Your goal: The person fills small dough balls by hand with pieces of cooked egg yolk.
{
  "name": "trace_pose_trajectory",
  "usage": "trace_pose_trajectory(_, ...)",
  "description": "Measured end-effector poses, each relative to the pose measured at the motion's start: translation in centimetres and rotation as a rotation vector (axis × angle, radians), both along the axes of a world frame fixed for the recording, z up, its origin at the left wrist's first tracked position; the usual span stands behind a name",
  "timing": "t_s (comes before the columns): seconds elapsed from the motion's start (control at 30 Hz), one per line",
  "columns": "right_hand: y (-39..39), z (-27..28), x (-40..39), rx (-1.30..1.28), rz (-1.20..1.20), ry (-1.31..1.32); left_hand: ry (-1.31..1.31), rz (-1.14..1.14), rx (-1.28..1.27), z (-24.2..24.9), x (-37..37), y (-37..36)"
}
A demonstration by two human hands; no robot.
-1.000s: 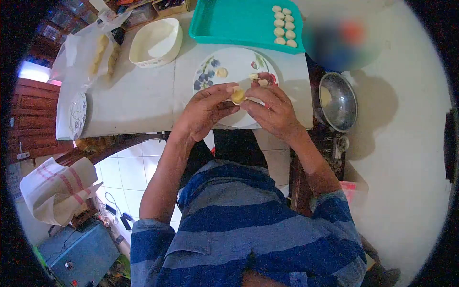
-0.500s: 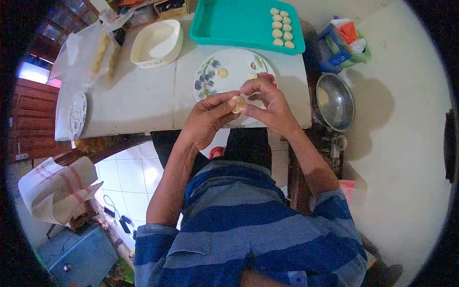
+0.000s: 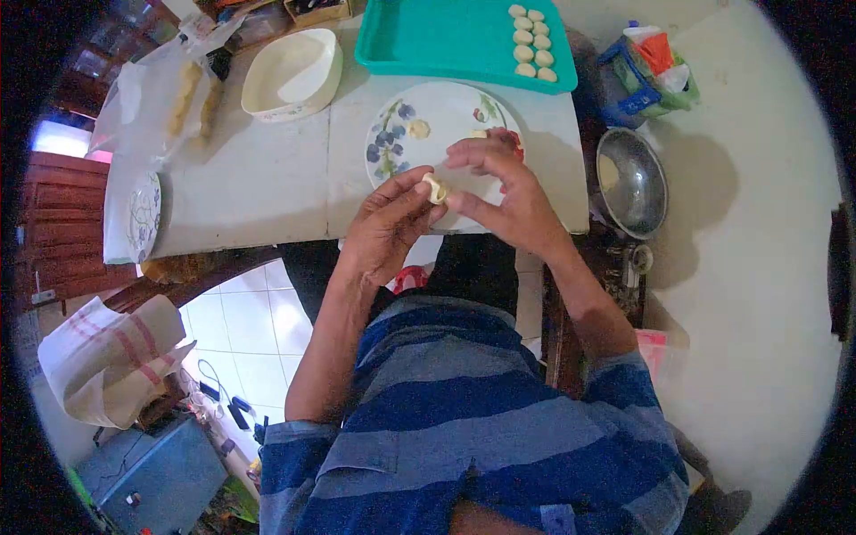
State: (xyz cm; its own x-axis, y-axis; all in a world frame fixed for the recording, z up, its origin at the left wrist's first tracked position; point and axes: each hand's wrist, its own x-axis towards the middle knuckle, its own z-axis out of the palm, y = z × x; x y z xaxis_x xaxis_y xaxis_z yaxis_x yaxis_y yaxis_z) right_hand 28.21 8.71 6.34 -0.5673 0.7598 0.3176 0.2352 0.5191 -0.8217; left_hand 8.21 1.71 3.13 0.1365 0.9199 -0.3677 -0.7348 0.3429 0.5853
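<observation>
Between the thumb and fingers of my left hand [image 3: 390, 223] is a small pale piece of dough [image 3: 435, 189], folded with a hollow in it. My right hand [image 3: 508, 196] is just to its right, thumb by the dough's edge and fingers spread above. Both hands are over the near part of a floral plate [image 3: 432, 94]. On this plate lie a small yellowish lump [image 3: 418, 129] and another pale bit, partly hidden behind my right hand. Several round dough balls [image 3: 523, 53] sit in rows at the right end of a green tray [image 3: 446, 45].
A cream square bowl [image 3: 292, 76] and plastic with long dough rolls [image 3: 185, 98] are at the left back. A small plate [image 3: 144, 214] is at the table's left edge. Right of the table are a metal bowl [image 3: 631, 183] and a blue basket [image 3: 624, 85].
My right hand has opened away from the dough, which now shows its folded, hollow side. The view has shifted slightly.
</observation>
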Motion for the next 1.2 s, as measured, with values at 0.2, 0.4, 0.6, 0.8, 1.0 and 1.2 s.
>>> trace_pose_trajectory(0.2, -1.2, -0.4, -0.4, 0.151, -0.122, -0.055, 0.030, 0.027, 0.006, -0.1, 0.3, 0.2)
trace_pose_trajectory(0.4, -0.9, -1.0, -0.8, 0.174, -0.153, -0.008, 0.087, 0.030, 0.011, -0.1, 0.7, 0.3)
trace_pose_trajectory(0.6, -0.7, -1.8, -0.7, 0.167, -0.159, 0.016, 0.144, 0.050, 0.016, 0.1, 1.1, 0.4)
trace_pose_trajectory(0.8, -0.6, -1.9, -0.4, 0.135, -0.137, 0.026, 0.213, 0.021, 0.020, 0.6, 1.3, 0.2)
trace_pose_trajectory(1.0, -0.3, 0.1, 0.4, 0.327, -0.093, -0.069, 0.163, 0.039, 0.012, 0.3, 1.2, 0.2)
trace_pose_trajectory(1.2, 0.7, -1.5, 1.5, 0.624, 0.025, -0.147, 0.148, 0.012, 0.005, 0.1, 1.3, 0.2)
